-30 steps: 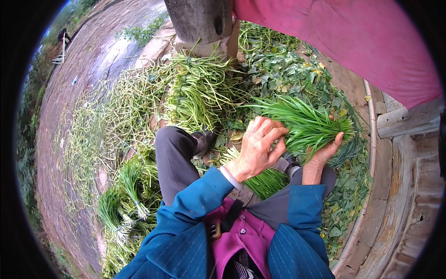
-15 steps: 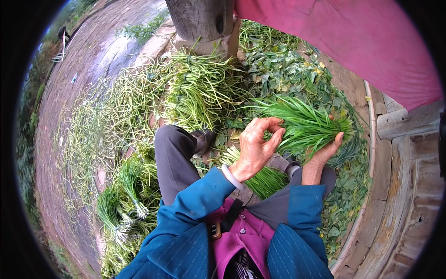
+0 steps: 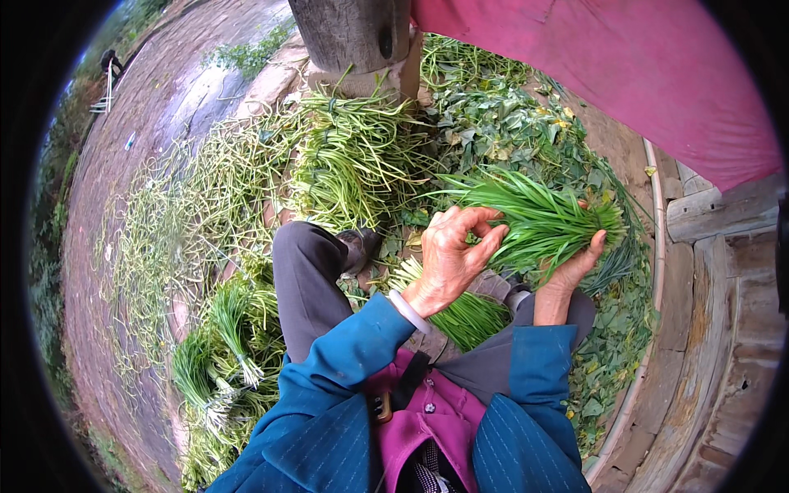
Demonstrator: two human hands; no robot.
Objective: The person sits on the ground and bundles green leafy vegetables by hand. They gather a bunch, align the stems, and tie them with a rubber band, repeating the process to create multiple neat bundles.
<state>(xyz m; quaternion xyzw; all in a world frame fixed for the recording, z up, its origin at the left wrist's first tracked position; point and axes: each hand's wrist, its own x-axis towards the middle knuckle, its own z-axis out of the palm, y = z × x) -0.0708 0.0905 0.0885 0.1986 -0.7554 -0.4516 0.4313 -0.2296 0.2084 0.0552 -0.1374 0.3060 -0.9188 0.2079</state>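
Observation:
My right hand (image 3: 573, 267) is closed around a thick bunch of green chives (image 3: 534, 215) near its cut, pale end. The long leaves point left, toward my other hand. Just beside the leaf tips, my left hand (image 3: 456, 255) has thumb and fingers pinched together; whatever they hold, if anything, is too small to make out. A white bracelet (image 3: 408, 312) circles that wrist. Below the hands, between my legs, another pile of chives (image 3: 468, 319) lies with its pale ends toward the upper left.
At the lower left, tied bunches with white ends (image 3: 245, 370) rest on yellow-green stalks. Bundled long stalks (image 3: 349, 164) lean at a wooden post (image 3: 352, 33). Loose leaves (image 3: 608, 361) cover the ground at right, beside a plank wall (image 3: 752, 353). Pink cloth (image 3: 625, 74) hangs at upper right.
The chive bunch has tilted slightly in my right hand. My left hand stays pinched in nearly the same place.

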